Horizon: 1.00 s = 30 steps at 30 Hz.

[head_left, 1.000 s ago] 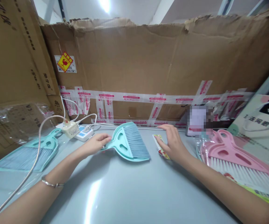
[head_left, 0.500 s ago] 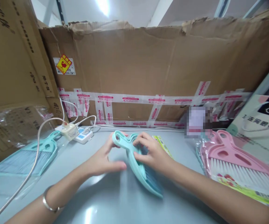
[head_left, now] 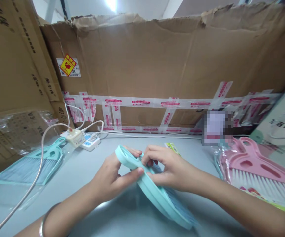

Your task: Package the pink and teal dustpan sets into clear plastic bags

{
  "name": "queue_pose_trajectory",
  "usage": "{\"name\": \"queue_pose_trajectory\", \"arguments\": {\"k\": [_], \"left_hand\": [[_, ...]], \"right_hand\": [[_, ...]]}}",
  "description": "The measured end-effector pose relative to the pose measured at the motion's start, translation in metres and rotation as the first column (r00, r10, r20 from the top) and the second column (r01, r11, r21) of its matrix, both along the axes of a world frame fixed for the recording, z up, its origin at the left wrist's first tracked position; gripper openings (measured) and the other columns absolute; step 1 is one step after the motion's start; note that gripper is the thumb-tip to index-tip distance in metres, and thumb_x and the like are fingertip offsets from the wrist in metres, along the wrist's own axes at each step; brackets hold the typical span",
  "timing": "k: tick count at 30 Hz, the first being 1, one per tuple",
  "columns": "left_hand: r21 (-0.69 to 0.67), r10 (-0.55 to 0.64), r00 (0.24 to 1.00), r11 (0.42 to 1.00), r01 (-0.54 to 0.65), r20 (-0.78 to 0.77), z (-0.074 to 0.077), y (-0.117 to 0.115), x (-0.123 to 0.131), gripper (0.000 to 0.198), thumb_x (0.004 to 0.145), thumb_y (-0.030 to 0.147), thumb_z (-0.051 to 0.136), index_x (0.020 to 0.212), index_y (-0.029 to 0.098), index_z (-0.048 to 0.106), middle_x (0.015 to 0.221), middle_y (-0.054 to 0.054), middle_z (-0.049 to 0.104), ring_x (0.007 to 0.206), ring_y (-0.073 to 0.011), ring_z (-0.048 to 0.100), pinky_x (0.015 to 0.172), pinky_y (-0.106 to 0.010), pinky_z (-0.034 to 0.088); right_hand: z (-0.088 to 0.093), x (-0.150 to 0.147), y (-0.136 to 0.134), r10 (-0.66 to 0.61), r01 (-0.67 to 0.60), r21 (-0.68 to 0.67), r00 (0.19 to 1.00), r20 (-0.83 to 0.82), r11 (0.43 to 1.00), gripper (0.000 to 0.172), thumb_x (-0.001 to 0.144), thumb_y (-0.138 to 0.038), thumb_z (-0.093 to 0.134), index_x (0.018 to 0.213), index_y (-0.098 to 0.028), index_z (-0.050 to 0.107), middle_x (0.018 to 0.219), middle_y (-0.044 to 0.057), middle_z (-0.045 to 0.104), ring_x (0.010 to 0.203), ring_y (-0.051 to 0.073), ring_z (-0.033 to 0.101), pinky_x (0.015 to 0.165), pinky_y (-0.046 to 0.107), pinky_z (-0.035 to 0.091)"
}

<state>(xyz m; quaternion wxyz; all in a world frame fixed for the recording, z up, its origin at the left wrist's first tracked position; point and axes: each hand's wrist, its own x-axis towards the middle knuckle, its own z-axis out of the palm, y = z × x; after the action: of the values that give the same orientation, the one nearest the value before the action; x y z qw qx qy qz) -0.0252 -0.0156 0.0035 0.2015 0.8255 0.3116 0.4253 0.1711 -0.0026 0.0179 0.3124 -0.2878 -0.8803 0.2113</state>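
Note:
Both my hands grip a turquoise dustpan with a small brush nested against it, tilted on edge above the table. My left hand is closed round the part near the looped handle, thumb on the near side and fingers behind. Just right of it, my right hand pinches the set where handle and pan meet, its fingers curled over the top. The brush's bristles point down to the right. Exactly which piece each fingertip presses is partly hidden.
Left, a bagged turquoise dustpan set lies by a white power strip with a charger and cable. Pink dustpan sets in plastic lie right. A yellow-green card is behind my hands. A large carton walls the back.
My left hand has closed on the dustpan, its thumb now pressing the near side. The dustpan has tilted more edge-on, and its far tip has swung down and to the right.

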Motion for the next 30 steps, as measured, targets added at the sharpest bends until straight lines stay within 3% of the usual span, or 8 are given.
{"name": "queue_pose_trajectory", "arguments": {"k": [3, 11, 19, 25, 27, 30], "left_hand": [[0.031, 0.076, 0.997, 0.997, -0.076, -0.011, 0.001, -0.003, 0.0, 0.017, 0.082, 0.031, 0.056, 0.095, 0.021, 0.058, 0.101, -0.006, 0.066, 0.095, -0.0197, 0.062, 0.08, -0.032, 0.05], [0.084, 0.012, 0.998, 0.996, -0.006, -0.067, 0.014, -0.008, -0.004, 0.011, 0.081, 0.029, 0.057, 0.089, 0.022, 0.061, 0.092, -0.002, 0.068, 0.091, -0.0185, 0.063, 0.079, -0.03, 0.05], [0.036, 0.039, 0.999, 0.999, -0.038, -0.038, 0.013, -0.008, -0.009, 0.011, 0.079, 0.031, 0.059, 0.086, 0.022, 0.061, 0.092, -0.003, 0.066, 0.088, -0.02, 0.063, 0.075, -0.032, 0.052], [0.078, -0.134, 0.982, 0.989, 0.125, 0.132, 0.015, 0.006, -0.018, 0.018, 0.081, 0.035, 0.057, 0.094, 0.023, 0.057, 0.09, -0.005, 0.064, 0.091, -0.0224, 0.063, 0.08, -0.039, 0.052], [0.075, -0.155, 0.98, 0.986, 0.147, 0.124, 0.016, 0.006, -0.016, 0.025, 0.079, 0.043, 0.057, 0.093, 0.023, 0.056, 0.089, -0.007, 0.065, 0.09, -0.0241, 0.063, 0.081, -0.041, 0.053], [0.124, -0.144, 0.983, 0.984, 0.129, 0.112, 0.015, 0.004, -0.011, 0.03, 0.076, 0.049, 0.057, 0.093, 0.024, 0.056, 0.089, -0.007, 0.065, 0.088, -0.0242, 0.063, 0.083, -0.043, 0.051]], "right_hand": [[0.006, 0.0, -0.001, 0.003, -0.003, -0.015, 1.0, 0.015, 1.0, 0.005, 0.071, -0.016, 0.059, 0.071, -0.018, 0.054, 0.07, -0.002, 0.048, 0.063, 0.01, 0.045, 0.058, 0.023, 0.039], [0.01, -0.001, -0.006, 0.037, -0.037, -0.015, 0.999, -0.003, 0.999, 0.009, 0.069, -0.016, 0.062, 0.069, -0.018, 0.054, 0.068, -0.003, 0.045, 0.062, 0.009, 0.043, 0.057, 0.022, 0.038], [0.013, -0.001, -0.008, 0.027, -0.028, -0.016, 0.999, -0.022, 0.999, 0.007, 0.069, -0.021, 0.064, 0.072, -0.018, 0.058, 0.065, -0.004, 0.045, 0.057, 0.008, 0.043, 0.053, 0.021, 0.038], [0.021, 0.01, 0.001, -0.057, 0.042, -0.157, 0.994, -0.094, 0.987, 0.012, 0.081, -0.028, 0.056, 0.075, -0.019, 0.061, 0.071, 0.0, 0.057, 0.067, 0.01, 0.053, 0.062, 0.024, 0.043], [0.019, 0.008, -0.002, -0.005, -0.006, -0.099, 0.994, -0.105, 0.995, 0.008, 0.08, -0.026, 0.059, 0.084, -0.019, 0.062, 0.082, 0.002, 0.06, 0.076, 0.012, 0.055, 0.07, 0.027, 0.045], [0.016, 0.002, -0.011, 0.119, -0.121, -0.023, 0.99, -0.073, 0.992, 0.016, 0.078, -0.025, 0.063, 0.093, -0.021, 0.06, 0.095, 0.004, 0.057, 0.091, 0.014, 0.055, 0.081, 0.029, 0.045]]}}
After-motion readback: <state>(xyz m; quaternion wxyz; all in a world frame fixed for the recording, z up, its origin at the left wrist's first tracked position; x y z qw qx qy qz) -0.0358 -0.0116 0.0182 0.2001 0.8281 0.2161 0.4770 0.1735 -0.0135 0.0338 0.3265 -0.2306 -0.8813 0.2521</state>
